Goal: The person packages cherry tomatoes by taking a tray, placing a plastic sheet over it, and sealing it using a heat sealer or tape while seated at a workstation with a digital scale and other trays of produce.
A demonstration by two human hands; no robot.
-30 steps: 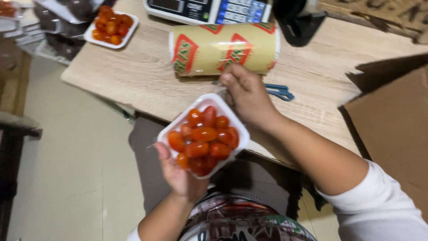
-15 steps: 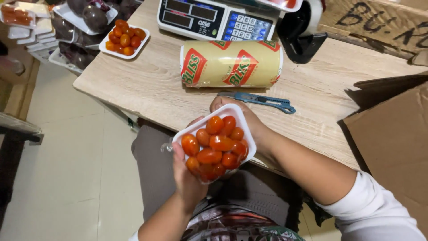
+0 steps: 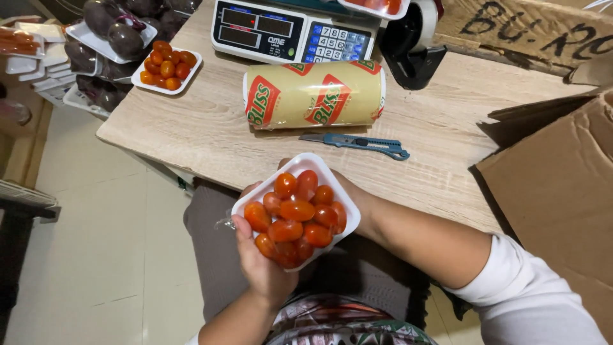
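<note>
Pale wood-grain worktop [image 3: 191, 128] over a light tiled floor, seen from above, seated lap below

Item held: white foam tray of cherry tomatoes [image 3: 295, 217], heaped, red and orange, raised above the lap just short of the worktop edge. A wisp of clear film shows at its left corner.

Left hand [image 3: 262, 265]: cupped beneath the tray's near end, thumb curled onto the left rim.

Right hand [image 3: 357, 201]: mostly hidden under the far side of the tray; fingers seem wrapped around the edge, exact closure cannot be told.

On the worktop: roll of cling film [image 3: 313, 94], lying on its side; blue box cutter [image 3: 356, 142] just in front of it; weighing scale [image 3: 290, 30] behind; second tomato tray [image 3: 167, 66] at the left corner; cardboard box [image 3: 555, 185] to the right.

Risk, as judged: the tray is tilted and piled high, so a further tip could roll the top tomatoes off onto the lap or floor; thin foam may flex under a tight squeeze
</note>
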